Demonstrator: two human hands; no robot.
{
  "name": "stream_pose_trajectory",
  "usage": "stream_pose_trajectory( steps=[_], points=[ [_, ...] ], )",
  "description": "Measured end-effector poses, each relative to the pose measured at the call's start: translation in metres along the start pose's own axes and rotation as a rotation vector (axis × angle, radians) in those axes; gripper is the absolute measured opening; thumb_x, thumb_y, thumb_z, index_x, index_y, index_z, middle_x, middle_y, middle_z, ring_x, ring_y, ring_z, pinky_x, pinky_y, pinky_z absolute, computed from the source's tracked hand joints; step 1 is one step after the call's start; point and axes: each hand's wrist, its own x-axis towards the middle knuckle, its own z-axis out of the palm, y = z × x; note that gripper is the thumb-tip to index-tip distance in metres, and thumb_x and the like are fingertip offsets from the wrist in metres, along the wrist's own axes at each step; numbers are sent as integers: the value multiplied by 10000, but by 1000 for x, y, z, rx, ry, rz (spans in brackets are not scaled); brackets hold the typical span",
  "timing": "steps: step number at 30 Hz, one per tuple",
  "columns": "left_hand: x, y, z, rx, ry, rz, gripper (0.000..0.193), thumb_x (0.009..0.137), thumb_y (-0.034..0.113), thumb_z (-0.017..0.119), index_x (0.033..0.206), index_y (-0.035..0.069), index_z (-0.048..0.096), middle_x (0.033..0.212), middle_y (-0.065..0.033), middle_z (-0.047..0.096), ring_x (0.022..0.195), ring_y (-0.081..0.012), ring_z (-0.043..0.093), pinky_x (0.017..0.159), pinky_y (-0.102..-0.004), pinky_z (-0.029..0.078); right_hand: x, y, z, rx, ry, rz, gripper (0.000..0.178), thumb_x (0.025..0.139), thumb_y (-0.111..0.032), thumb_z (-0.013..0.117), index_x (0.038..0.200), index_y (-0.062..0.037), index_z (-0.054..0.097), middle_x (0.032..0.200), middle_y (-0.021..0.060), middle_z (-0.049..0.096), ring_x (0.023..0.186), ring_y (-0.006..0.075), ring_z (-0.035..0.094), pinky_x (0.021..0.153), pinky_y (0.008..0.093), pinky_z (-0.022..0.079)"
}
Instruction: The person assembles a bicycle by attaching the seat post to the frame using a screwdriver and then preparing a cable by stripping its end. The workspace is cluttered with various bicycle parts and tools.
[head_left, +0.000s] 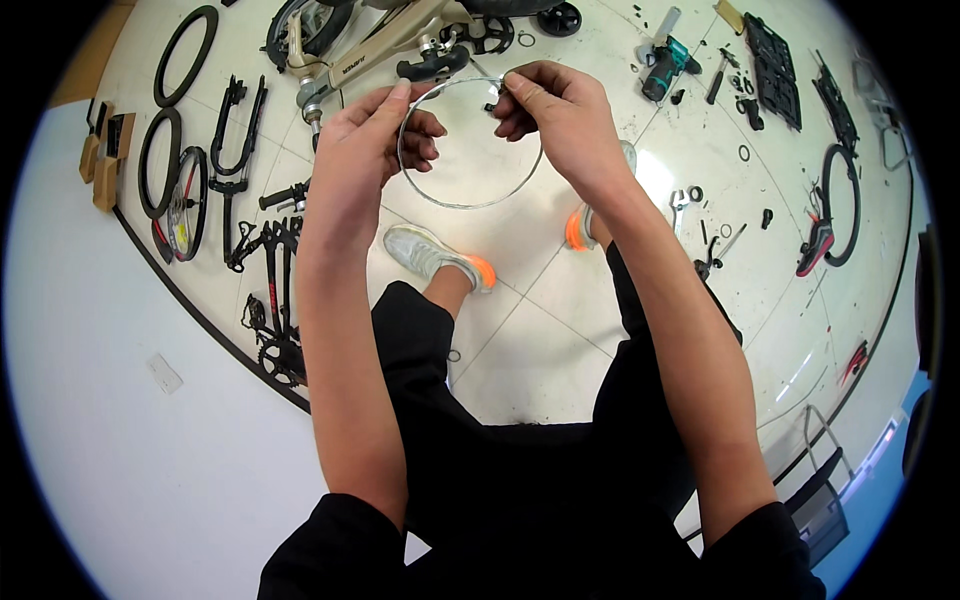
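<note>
A thin silver wire cable is bent into a round loop and held up between my two hands, above the floor and my shoes. The left side of the loop is pinched between the thumb and fingers of my left hand. At the loop's upper right, my right hand grips the wire between thumb and forefinger. Its other fingers curl below, beside a small black piece; whether that is attached to the cable I cannot tell. Just beyond the hands lies a beige bicycle frame.
Bicycle parts lie on the tiled floor to the left: tyres, a black fork, a wheel and a dark frame. Rightward are a teal cordless drill, a hammer, a tool case and a saddle.
</note>
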Motion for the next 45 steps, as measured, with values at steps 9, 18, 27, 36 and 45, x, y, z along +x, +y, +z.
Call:
stream_pose_trajectory(
  steps=[9,18,27,36,45],
  points=[
    [3,2,-1,-48,-11,-77,294,953,218,557,1060,-50,613,766,-41,609,651,-111,557,628,-237,453,0,-6,3,-12,25,-16,207,951,-123,523,928,69,598,741,98,638,617,149,619,590,266,505],
    [4,-5,16,112,104,8,234,908,177,631,1032,-21,646,792,-52,625,665,-94,553,589,-233,433,-1,-4,-3,-35,6,23,202,945,-114,524,941,76,595,733,97,630,614,155,632,591,280,517],
    [4,-3,22,109,138,96,201,899,134,621,953,-53,671,763,-49,618,640,-92,519,587,-223,406,-2,-11,-12,-20,-80,52,211,951,-128,516,884,60,584,721,68,604,616,142,599,610,275,517],
    [7,-5,28,51,132,100,190,890,123,629,916,-59,677,737,-65,625,640,-114,553,595,-238,438,-4,-18,-19,-24,-98,109,225,972,-161,510,843,13,573,699,23,562,613,115,576,622,270,510],
    [11,-3,37,167,282,10,453,950,287,559,1210,-82,514,1079,-157,627,998,-196,600,866,-316,472,-7,-16,-6,-367,80,-359,138,888,-83,547,846,48,569,697,129,617,617,263,621,586,357,498]
  ],
)
